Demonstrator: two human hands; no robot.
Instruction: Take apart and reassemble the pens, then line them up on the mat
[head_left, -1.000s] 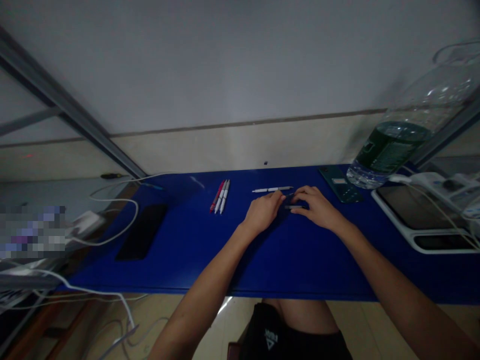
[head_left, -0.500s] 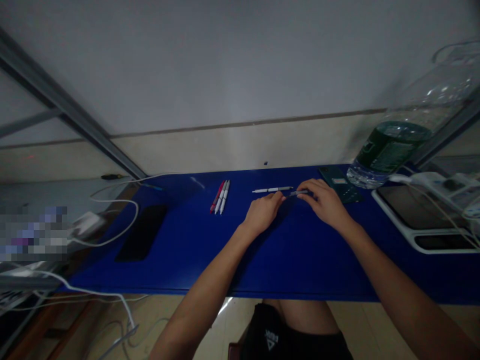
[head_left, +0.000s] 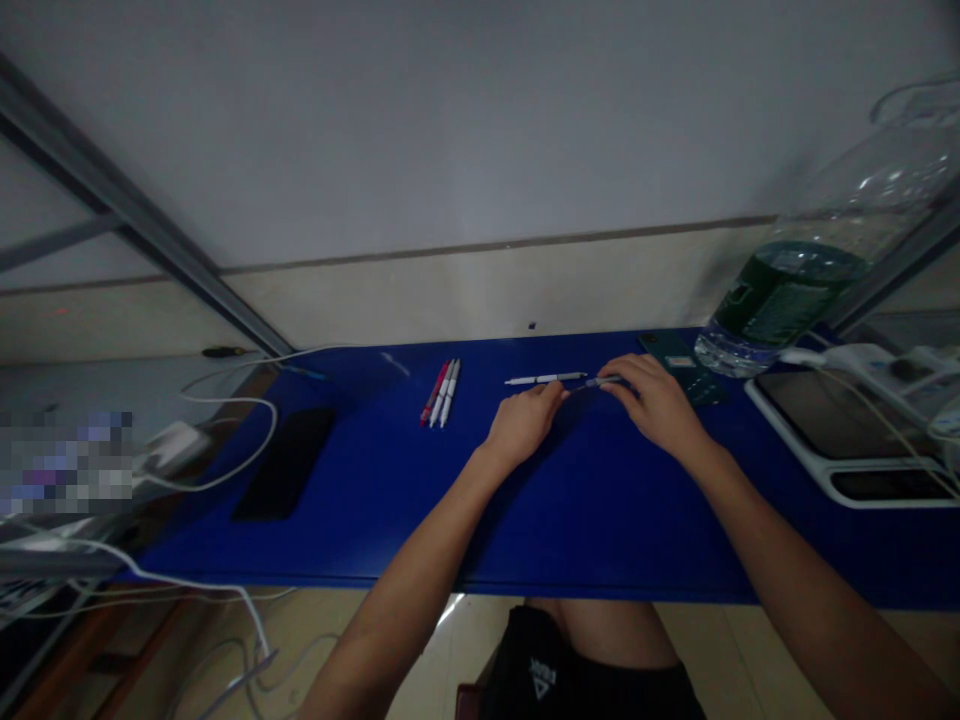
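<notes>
My left hand (head_left: pixel 523 422) is closed, its fingertips pinching one end of a slim pen (head_left: pixel 591 384). My right hand (head_left: pixel 646 396) is closed too, gripping the pen's other end between thumb and fingers. A thin dark length shows between the two hands, with a lighter, thicker piece at the right fingertips. Most of the pen is hidden by my fingers. Just behind the hands, a white and grey pen (head_left: pixel 544 379) lies flat on the blue table (head_left: pixel 600 520). Farther left, a red pen (head_left: pixel 434 394) lies beside two white and grey pens (head_left: pixel 448 396), side by side.
A black phone (head_left: pixel 285 465) lies on the left, near white cables (head_left: pixel 255 400). Behind my right hand is a dark green phone (head_left: pixel 679 362). On the right stand a large water bottle (head_left: pixel 780 295) and a flat white-edged scale (head_left: pixel 832 420). A wall (head_left: pixel 480 290) backs the table.
My right hand has shifted slightly to the right, and the gap between my fingertips has widened a little. The pens on the table have stayed put.
</notes>
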